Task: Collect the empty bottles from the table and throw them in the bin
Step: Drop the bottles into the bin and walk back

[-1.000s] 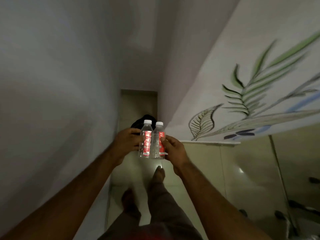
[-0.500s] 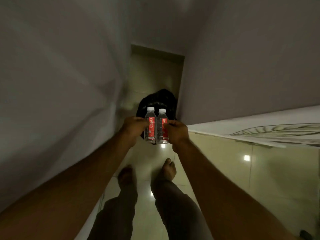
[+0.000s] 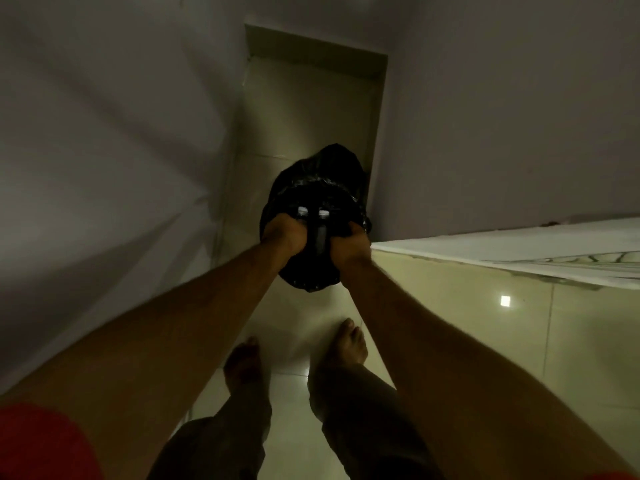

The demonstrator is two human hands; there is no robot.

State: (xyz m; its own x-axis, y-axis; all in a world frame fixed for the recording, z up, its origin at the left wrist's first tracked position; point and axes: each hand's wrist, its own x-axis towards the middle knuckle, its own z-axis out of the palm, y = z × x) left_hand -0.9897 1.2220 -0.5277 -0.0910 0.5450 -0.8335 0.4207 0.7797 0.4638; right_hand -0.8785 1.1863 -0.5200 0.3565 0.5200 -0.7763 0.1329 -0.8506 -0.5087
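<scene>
Your left hand (image 3: pixel 284 233) is curled around one bottle (image 3: pixel 302 213) and your right hand (image 3: pixel 351 244) around the other bottle (image 3: pixel 324 213). Both fists are clamped, with only the two white caps poking out above your knuckles. Half a second ago the bottles stood upright between your hands, red labels plain to see, held in front of the bin. Now the labels have dropped out of sight and the bodies are lost against the black liner, so you have brought both bottles down to the mouth of the bin (image 3: pixel 313 195). In this dim light you cannot tell whether the bottoms are already below the rim or only level with it.

The bin, lined with a black bag (image 3: pixel 332 168), stands on the pale tiled floor (image 3: pixel 304 327) in the narrow gap between the grey wall (image 3: pixel 121 133) on your left and the painted partition (image 3: pixel 519 244) on your right. Your bare feet are planted just short of it.

For the task, this looks like the final step for this pair: they are over the bin but not yet let go. Opening both hands should drop them in. A cap catching the bag's crumpled edge could tip one out.
</scene>
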